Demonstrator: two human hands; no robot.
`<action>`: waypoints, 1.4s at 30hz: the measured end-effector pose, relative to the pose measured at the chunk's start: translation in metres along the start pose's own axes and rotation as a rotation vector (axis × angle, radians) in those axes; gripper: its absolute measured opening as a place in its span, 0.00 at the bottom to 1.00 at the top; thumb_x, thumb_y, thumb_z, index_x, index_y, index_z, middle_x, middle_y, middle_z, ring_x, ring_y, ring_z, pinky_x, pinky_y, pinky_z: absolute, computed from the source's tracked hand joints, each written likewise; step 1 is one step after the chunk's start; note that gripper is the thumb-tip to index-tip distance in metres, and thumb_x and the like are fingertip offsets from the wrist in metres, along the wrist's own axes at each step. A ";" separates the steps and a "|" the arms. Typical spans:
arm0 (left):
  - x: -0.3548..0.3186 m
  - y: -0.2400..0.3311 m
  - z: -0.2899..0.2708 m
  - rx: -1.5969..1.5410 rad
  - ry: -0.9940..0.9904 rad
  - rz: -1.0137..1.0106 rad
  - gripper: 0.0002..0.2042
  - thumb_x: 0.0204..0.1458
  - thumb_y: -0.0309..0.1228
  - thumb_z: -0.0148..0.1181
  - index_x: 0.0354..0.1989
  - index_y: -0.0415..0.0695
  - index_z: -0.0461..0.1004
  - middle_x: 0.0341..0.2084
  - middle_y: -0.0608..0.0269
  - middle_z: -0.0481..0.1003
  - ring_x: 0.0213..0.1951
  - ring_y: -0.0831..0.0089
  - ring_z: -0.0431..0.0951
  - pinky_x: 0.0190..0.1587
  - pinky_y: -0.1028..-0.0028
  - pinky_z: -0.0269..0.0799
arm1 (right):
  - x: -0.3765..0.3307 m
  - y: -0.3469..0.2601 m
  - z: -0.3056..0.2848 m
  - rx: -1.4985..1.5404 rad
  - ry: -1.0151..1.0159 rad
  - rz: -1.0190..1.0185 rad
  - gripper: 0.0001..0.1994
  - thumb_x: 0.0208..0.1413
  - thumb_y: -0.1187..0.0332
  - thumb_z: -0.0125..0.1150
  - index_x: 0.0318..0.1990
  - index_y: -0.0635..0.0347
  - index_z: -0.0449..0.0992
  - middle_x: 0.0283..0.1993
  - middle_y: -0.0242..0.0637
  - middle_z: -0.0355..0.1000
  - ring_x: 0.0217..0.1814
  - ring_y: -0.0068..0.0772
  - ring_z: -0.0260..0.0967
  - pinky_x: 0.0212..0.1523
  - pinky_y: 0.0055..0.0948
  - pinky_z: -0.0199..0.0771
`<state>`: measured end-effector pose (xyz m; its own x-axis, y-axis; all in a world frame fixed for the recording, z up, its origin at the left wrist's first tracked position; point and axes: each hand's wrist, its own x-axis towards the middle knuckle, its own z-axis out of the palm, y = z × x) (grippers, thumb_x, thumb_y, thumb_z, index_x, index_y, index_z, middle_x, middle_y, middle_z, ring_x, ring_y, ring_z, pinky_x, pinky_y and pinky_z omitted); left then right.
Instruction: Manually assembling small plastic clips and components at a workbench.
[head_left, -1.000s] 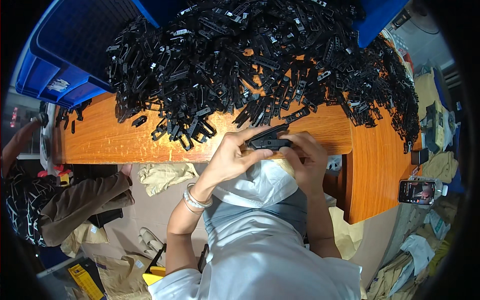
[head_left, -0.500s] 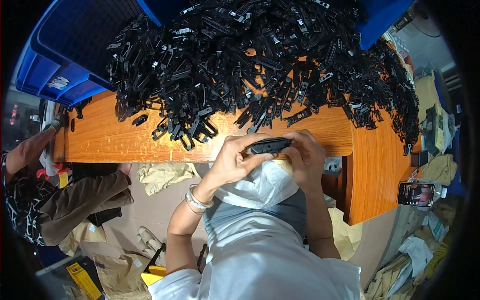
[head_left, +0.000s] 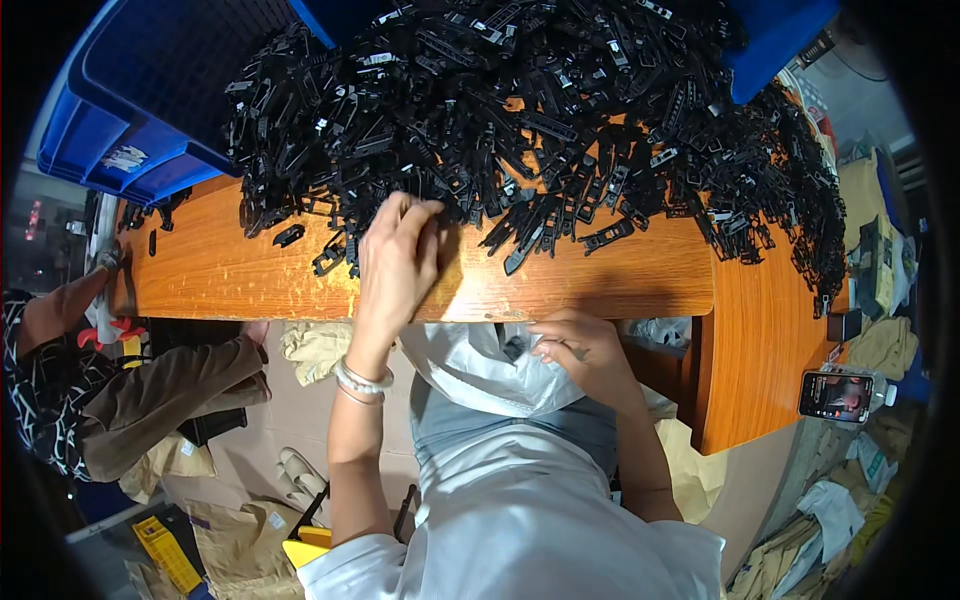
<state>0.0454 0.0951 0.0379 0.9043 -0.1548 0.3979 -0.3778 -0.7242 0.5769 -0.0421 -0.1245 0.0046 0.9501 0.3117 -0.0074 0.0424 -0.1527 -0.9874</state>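
My left hand [head_left: 396,262] reaches over the table to the near edge of a large heap of black plastic parts [head_left: 420,130]. Its fingers are curled down among the parts, and whatever they grip is hidden. By the table's front edge, my right hand [head_left: 585,352] hangs above my lap with thumb and fingers apart and no part visible in it. Below it a white plastic bag [head_left: 470,375] lies open across my lap. Something dark [head_left: 515,345] shows in the bag's mouth, too unclear to name.
A blue crate [head_left: 125,140] stands tipped at the far left, and another blue bin [head_left: 775,45] at the back right. A phone [head_left: 840,396] rests by the right end of the wooden table [head_left: 580,292]. Another person's arm [head_left: 65,300] is at the left.
The black plastic part that both hands held is no longer in them. My left hand has moved forward to the heap; my right hand has dropped slightly, toward the bag.
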 end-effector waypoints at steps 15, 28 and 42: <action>0.030 -0.009 -0.035 0.249 -0.285 0.081 0.08 0.36 0.15 0.53 0.28 0.34 0.73 0.27 0.52 0.67 0.32 0.60 0.70 0.34 0.66 0.66 | -0.003 0.002 -0.003 -0.001 -0.013 0.029 0.10 0.46 0.82 0.53 0.37 0.66 0.75 0.32 0.40 0.71 0.30 0.26 0.71 0.28 0.20 0.72; -0.027 0.003 -0.026 0.456 -0.245 0.150 0.17 0.34 0.23 0.60 0.39 0.40 0.73 0.26 0.58 0.60 0.29 0.66 0.68 0.23 0.71 0.66 | 0.002 0.002 0.006 0.021 -0.031 0.028 0.08 0.46 0.81 0.54 0.35 0.67 0.75 0.31 0.40 0.72 0.30 0.25 0.70 0.29 0.21 0.71; -0.007 -0.002 0.004 0.385 -0.295 0.397 0.14 0.40 0.22 0.54 0.39 0.37 0.71 0.35 0.54 0.64 0.36 0.62 0.66 0.37 0.70 0.66 | 0.000 -0.003 -0.008 0.013 0.030 0.051 0.07 0.47 0.81 0.53 0.35 0.68 0.74 0.32 0.40 0.71 0.30 0.25 0.70 0.28 0.19 0.70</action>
<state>0.0403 0.0948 0.0316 0.7472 -0.6012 0.2834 -0.6473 -0.7549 0.1052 -0.0396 -0.1314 0.0084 0.9598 0.2755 -0.0534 -0.0105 -0.1551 -0.9878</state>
